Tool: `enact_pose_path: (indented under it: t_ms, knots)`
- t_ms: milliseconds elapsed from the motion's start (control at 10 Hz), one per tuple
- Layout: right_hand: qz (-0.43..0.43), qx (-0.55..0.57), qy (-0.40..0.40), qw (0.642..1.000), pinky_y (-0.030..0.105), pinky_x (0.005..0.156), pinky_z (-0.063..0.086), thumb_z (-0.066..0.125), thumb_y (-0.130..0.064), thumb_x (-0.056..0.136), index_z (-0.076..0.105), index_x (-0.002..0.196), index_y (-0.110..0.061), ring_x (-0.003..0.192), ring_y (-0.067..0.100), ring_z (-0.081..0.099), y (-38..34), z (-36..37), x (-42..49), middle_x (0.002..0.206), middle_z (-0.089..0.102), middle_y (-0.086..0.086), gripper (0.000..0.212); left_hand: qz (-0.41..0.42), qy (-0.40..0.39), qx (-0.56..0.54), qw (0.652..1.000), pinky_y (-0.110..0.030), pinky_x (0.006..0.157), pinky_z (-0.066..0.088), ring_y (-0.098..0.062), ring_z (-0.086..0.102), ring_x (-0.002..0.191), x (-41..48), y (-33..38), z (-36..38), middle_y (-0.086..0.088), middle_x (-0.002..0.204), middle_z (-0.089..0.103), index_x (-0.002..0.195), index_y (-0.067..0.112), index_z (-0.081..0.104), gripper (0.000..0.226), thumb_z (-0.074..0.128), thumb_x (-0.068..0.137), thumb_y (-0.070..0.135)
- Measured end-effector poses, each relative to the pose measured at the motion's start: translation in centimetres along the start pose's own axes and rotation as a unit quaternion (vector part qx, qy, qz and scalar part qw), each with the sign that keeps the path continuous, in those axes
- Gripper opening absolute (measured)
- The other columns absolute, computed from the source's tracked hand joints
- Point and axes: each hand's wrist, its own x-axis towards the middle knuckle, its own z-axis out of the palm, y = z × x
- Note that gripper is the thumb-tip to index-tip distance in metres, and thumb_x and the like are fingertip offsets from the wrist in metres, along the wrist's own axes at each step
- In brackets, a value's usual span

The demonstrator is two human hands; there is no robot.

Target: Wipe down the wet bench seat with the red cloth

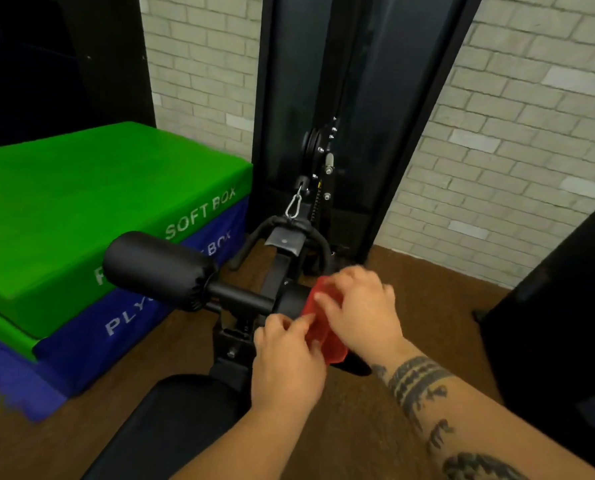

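The left grip (287,362) pinches the near edge of the red cloth (323,318) between thumb and curled fingers. The right grip (361,306) lies over the cloth from the other side, its fingers bent down round the fabric. The cloth is bunched between the two, draped over the inner end of the right roller pad (290,299). Its long axis runs from the far end, by the machine, back toward the person.

The cloth is not on the bench seat (171,410), which lies nearer and lower left, below the left wrist. The black cross bar (240,299) runs left from the cloth to the left roller pad (157,265). Beyond the pads a cable handle (285,233) hangs from a carabiner (293,206) on the black cable column (323,98). At left a green soft box (81,202) is stacked on a blue plyo box (81,341). A brick wall (531,133) stands behind, with brown floor (427,289) below.
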Motion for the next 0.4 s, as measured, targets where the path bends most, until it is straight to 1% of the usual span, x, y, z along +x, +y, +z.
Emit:
enact_pose_path:
  t_ms: [100,200,300,400]
  knots:
    - [0.019,-0.019,-0.122,0.992,0.047,0.103,0.038,0.043,-0.050,0.098,0.046,0.134,-0.036,0.128,0.021,0.047,-0.3,0.6,-1.6,0.140,0.050,-0.007,0.040,-0.032,-0.058,0.055,0.996,-0.040,0.102,0.043,-0.021,0.030,0.128,-0.5,0.5,-1.6,0.008,0.139,0.036,0.142,0.047,0.045,0.046,0.048,0.098,0.033]
    - [0.041,-0.019,-0.184,0.982,0.051,0.115,0.026,0.042,-0.050,0.099,0.036,0.146,-0.034,0.144,0.022,0.034,-1.0,0.1,-1.6,0.156,0.037,-0.004,0.050,-0.037,-0.124,0.057,0.990,-0.043,0.108,0.039,-0.024,0.027,0.137,-1.6,0.7,-4.2,0.008,0.151,0.033,0.143,0.042,0.046,0.046,0.046,0.099,0.032]
    - [0.061,-0.031,-0.214,0.974,0.057,0.119,0.012,0.046,-0.052,0.097,0.021,0.155,-0.036,0.153,0.024,0.007,-2.7,-1.2,-2.8,0.167,0.011,-0.008,0.065,-0.040,-0.148,0.056,0.987,-0.044,0.106,0.042,-0.024,0.034,0.134,-2.5,-1.1,-9.1,0.006,0.143,0.041,0.137,0.037,0.054,0.043,0.049,0.096,0.027]
    - [0.064,-0.024,-0.190,0.979,0.054,0.119,0.021,0.053,-0.049,0.095,0.026,0.152,-0.044,0.153,0.021,0.010,-4.2,-3.3,-9.4,0.165,0.004,-0.020,0.063,-0.034,-0.124,0.101,0.987,-0.045,0.103,0.046,-0.027,0.048,0.125,-2.3,-3.5,-16.2,-0.001,0.134,0.050,0.130,0.034,0.061,0.040,0.052,0.091,0.027]
